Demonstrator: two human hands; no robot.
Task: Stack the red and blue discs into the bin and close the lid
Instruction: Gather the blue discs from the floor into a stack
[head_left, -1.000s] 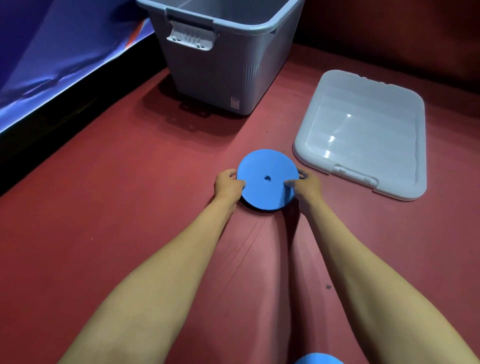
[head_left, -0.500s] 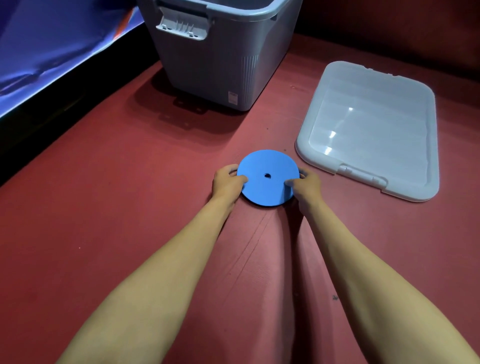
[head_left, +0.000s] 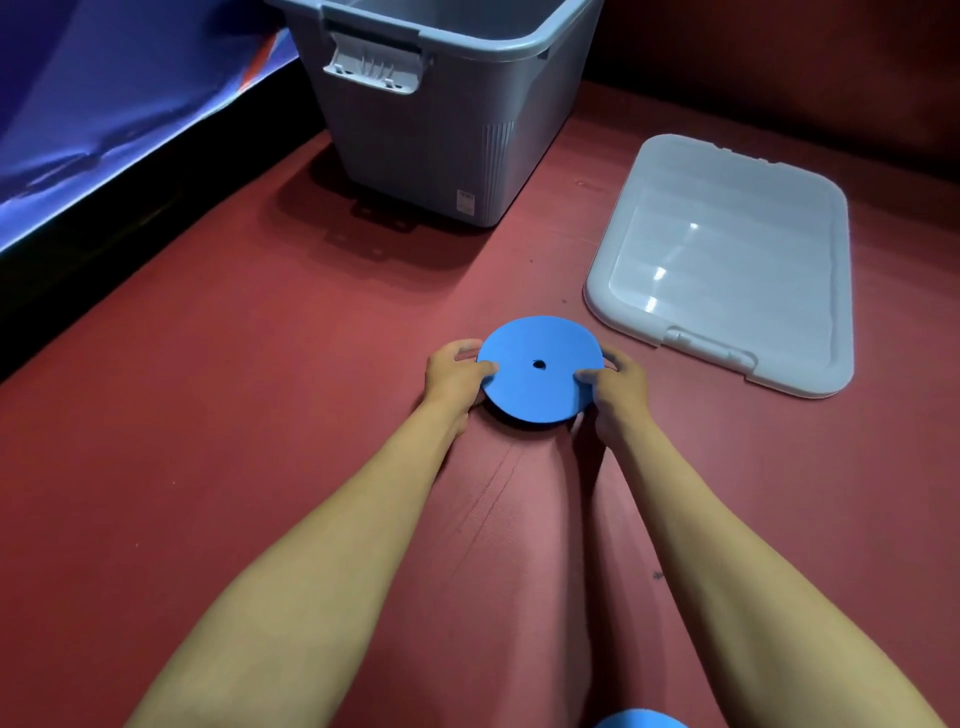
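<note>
A blue disc (head_left: 540, 366) with a small centre hole is held low over the red mat, its near edge raised with a dark shadow beneath. My left hand (head_left: 453, 382) grips its left rim and my right hand (head_left: 613, 389) grips its right rim, thumbs on top. The grey bin (head_left: 436, 130) stands open at the far centre, with a latch handle on its near side. Its translucent lid (head_left: 727, 260) lies flat on the mat to the right. The edge of another blue disc (head_left: 641, 719) shows at the bottom of the view. No red disc is in view.
The red mat (head_left: 234, 415) covers the floor. A blue sheet (head_left: 104, 104) rises along the far left, above a black strip. A dark red wall runs behind the bin and lid.
The view shifted a little; the bin and lid sit slightly lower and closer in frame. Both hands keep their grip on the blue disc, which has barely moved.
</note>
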